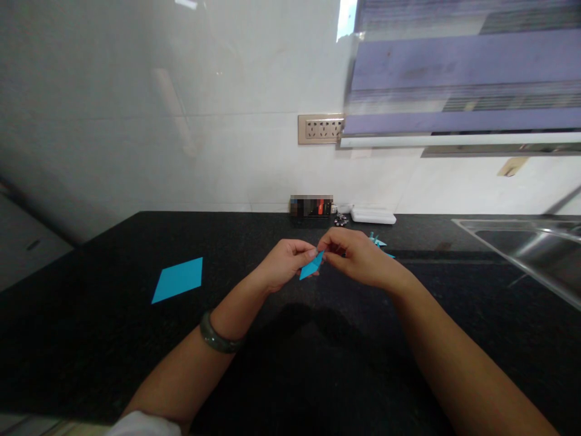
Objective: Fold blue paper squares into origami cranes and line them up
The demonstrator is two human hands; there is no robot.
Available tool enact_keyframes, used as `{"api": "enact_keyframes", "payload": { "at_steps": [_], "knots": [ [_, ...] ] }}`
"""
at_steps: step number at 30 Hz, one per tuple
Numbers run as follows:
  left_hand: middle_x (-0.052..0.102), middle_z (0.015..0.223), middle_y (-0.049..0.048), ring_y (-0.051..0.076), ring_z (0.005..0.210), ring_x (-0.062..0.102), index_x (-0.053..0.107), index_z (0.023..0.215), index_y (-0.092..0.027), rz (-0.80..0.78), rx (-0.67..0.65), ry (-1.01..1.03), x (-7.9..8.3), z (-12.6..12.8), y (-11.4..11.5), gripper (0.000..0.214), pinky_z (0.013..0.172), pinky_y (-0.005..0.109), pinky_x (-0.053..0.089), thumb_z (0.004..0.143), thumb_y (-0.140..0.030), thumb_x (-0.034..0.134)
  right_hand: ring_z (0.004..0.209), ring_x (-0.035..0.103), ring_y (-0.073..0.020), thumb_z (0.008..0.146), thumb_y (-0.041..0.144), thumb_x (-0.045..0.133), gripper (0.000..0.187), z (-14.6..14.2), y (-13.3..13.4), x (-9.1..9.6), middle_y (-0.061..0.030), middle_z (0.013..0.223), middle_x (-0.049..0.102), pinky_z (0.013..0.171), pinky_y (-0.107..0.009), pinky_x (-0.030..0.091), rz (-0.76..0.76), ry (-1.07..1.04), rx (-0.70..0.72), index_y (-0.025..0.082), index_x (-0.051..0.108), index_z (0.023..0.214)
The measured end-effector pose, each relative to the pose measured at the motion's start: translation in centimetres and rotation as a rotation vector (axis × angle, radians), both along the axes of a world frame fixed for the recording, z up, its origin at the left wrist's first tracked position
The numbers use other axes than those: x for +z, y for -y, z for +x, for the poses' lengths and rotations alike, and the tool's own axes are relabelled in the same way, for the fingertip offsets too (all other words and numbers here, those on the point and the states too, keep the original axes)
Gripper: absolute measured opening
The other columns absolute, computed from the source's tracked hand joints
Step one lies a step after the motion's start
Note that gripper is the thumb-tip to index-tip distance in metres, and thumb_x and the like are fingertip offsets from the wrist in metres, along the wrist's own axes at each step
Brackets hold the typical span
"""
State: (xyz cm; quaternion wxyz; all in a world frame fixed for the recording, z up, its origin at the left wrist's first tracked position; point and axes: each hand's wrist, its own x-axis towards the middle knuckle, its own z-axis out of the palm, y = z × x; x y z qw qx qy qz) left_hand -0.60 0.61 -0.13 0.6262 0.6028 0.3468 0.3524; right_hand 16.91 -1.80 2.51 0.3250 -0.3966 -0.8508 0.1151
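A small piece of folded blue paper [310, 267] is held up between my two hands, above the dark countertop. My left hand [285, 264] grips its left side, the thumb on top and fingers partly behind it. At the upper right tip of the paper, my right hand [351, 254] pinches with thumb and fingertips. A flat sheet of blue paper [179, 280] lies on the counter to the left. Behind my right hand, partly hidden, are some folded blue paper pieces [376, 241].
The black countertop [290, 375] runs back to a white tiled wall. Against the wall stand a dark box [311, 206], a small dark patterned item [341, 220] and a white elongated object [373, 215]. A metal sink [544, 248] is at the right; a socket panel [320, 129] is above.
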Motion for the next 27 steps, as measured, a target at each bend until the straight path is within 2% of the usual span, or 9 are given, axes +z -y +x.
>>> {"api": "enact_keyframes", "payload": {
  "at_steps": [9,15,20,27],
  "knots": [
    [0.062,0.062,0.0044,0.011,0.054,0.057,0.065,0.077,-0.009,0.007,-0.017,0.048,0.0,0.1,0.1,0.029,0.047,0.018,0.039,0.064,-0.035,0.068,0.059,0.048,-0.01,0.074,0.009,0.051,0.013,0.1,-0.2,-0.1,-0.0002,0.069,0.057,0.054,-0.022,0.034,0.02,-0.024,-0.036,0.017,0.059,0.08],
    [0.061,0.059,0.0016,0.008,0.049,0.054,0.066,0.073,-0.009,-0.02,0.086,0.159,-0.1,0.7,0.4,0.029,0.05,0.021,0.043,0.057,-0.032,0.074,0.059,0.048,-0.0103,0.074,0.012,0.054,0.006,0.0,-0.1,0.2,0.0001,0.066,0.055,0.054,-0.022,0.035,0.091,-0.056,-0.061,0.017,0.058,0.074],
    [0.06,0.055,0.0008,0.008,0.047,0.054,0.065,0.069,-0.009,-0.068,0.158,0.259,0.1,1.1,0.7,0.028,0.05,0.022,0.045,0.056,-0.032,0.075,0.064,0.05,-0.0117,0.075,0.014,0.053,0.006,-0.3,0.0,0.4,-0.0018,0.071,0.057,0.058,-0.024,0.037,0.206,-0.108,-0.012,0.018,0.057,0.072],
    [0.063,0.061,0.002,0.009,0.053,0.057,0.066,0.073,-0.009,-0.134,0.161,0.39,0.0,1.2,0.5,0.028,0.054,0.022,0.047,0.056,-0.029,0.076,0.069,0.052,-0.0137,0.08,0.018,0.05,0.01,-0.6,0.2,0.5,-0.0041,0.075,0.058,0.062,-0.027,0.041,0.29,-0.092,0.043,0.019,0.058,0.074]
  ]
}}
